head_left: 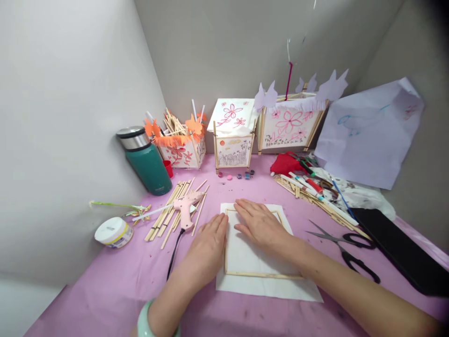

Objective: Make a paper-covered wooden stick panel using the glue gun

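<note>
A square wooden stick frame (pixel 261 274) lies on a white paper sheet (pixel 270 288) on the pink table cover (pixel 105 290). My left hand (pixel 207 243) rests flat on the frame's left side, fingers stretched out. My right hand (pixel 260 223) lies flat inside the frame near its top edge, fingers pointing left and spread. Neither hand holds anything. A pink glue gun (pixel 185 209) lies just left of my left hand on a pile of wooden sticks (pixel 173 210).
Black scissors (pixel 347 248) and a black case (pixel 403 250) lie at the right, with markers (pixel 308 185) behind. Paper lanterns (pixel 233 133) (pixel 291 121), a stick-filled box (pixel 182 142), a green flask (pixel 145 159) and a white jar (pixel 114 231) stand around.
</note>
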Demonstrator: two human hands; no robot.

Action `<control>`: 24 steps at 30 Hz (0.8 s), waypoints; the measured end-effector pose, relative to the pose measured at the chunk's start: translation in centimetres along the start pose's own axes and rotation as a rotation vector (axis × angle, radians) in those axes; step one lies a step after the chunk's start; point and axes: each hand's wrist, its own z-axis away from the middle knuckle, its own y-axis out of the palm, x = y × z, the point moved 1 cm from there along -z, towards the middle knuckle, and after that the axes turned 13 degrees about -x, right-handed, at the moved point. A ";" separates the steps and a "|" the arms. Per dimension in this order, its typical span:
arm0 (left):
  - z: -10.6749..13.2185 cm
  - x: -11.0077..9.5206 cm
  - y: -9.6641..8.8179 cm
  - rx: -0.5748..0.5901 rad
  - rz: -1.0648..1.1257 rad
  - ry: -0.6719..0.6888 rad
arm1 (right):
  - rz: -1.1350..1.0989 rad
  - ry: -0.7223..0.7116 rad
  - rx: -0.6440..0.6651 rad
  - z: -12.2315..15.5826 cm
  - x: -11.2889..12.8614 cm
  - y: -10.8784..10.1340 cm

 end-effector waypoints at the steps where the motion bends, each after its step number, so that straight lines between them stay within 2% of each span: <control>1: -0.2 0.1 0.4 0.039 -0.040 0.019 | 0.017 0.009 0.033 0.0 -0.2 0.5; 4: -0.2 0.5 0.9 0.111 -0.100 0.055 | 0.012 0.010 0.113 0.4 -0.5 1.7; 7: 0.0 0.6 0.7 0.125 -0.122 0.087 | -0.017 0.019 0.137 0.7 -0.4 2.0; 13: -0.2 0.4 0.7 0.081 -0.160 0.100 | -0.044 0.026 0.132 0.8 -0.3 1.7; 18: -0.3 0.7 0.9 0.033 -0.094 0.082 | -0.102 0.039 0.139 0.6 -0.6 1.6; 21: 0.1 1.1 0.4 -0.074 -0.054 0.047 | -0.095 0.045 0.060 0.5 -0.9 -0.3; 24: 1.9 1.0 -1.1 -0.333 -0.004 -0.022 | -0.075 0.051 -0.130 2.7 -0.4 -3.6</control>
